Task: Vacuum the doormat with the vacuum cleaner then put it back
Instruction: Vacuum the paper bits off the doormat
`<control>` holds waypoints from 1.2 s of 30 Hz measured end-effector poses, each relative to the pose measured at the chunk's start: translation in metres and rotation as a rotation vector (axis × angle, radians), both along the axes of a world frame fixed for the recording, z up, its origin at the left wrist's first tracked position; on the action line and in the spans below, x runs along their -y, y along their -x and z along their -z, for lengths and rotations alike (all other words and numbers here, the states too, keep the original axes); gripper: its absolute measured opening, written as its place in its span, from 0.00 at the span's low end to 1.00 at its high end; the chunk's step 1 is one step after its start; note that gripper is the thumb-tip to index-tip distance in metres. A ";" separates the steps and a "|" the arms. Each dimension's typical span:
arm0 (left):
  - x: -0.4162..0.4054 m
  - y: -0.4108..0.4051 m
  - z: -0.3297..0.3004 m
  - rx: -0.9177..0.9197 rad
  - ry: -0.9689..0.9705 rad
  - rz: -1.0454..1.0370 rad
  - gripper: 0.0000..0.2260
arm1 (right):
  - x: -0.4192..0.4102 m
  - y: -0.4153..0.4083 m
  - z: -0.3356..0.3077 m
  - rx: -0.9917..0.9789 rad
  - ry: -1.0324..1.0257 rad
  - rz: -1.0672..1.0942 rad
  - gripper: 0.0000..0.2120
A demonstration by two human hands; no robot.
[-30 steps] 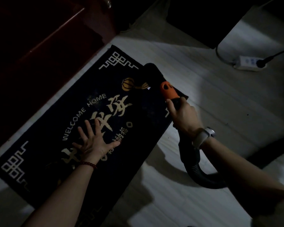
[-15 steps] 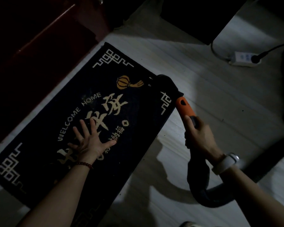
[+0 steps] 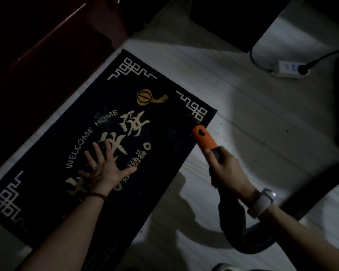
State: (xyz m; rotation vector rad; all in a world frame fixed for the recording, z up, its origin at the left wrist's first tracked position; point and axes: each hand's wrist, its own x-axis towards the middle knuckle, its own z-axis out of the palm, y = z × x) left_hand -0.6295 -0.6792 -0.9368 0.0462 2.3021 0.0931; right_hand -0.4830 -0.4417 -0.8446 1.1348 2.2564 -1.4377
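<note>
Doormat (image 3: 82, 145) lies flat on the floor (image 3: 252, 118) by the door, pinned by the left hand (image 3: 106, 169), fingers spread. The right hand (image 3: 226, 169) grips the vacuum cleaner (image 3: 204, 138), whose nozzle has slid back from the lantern to the mat's near edge, finishing another pass.

Dark doormat (image 3: 160, 145), orange vacuum handle (image 3: 204, 138)

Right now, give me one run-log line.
left hand flat on doormat | right hand gripping vacuum hose handle | nozzle at doormat's right edge
</note>
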 end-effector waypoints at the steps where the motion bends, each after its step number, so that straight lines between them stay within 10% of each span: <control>1: 0.000 0.000 0.000 0.002 -0.004 -0.002 0.55 | 0.006 -0.009 -0.001 0.028 -0.009 -0.055 0.10; 11: 0.002 0.001 0.001 -0.012 -0.004 0.012 0.55 | -0.004 0.038 0.000 -0.088 -0.076 -0.021 0.11; 17: 0.003 0.001 0.003 -0.020 -0.008 -0.001 0.54 | 0.045 0.012 0.009 0.025 -0.147 -0.467 0.19; 25: 0.046 -0.005 0.011 -0.103 -0.164 0.036 0.50 | 0.041 0.075 0.021 -0.107 -0.280 -0.348 0.16; 31: 0.047 -0.014 0.013 -0.193 -0.071 -0.166 0.58 | 0.076 0.033 0.016 0.016 -0.237 -0.742 0.18; 36: 0.055 -0.011 0.016 -0.125 -0.028 -0.106 0.57 | 0.025 0.095 0.019 -0.105 -0.276 -0.379 0.15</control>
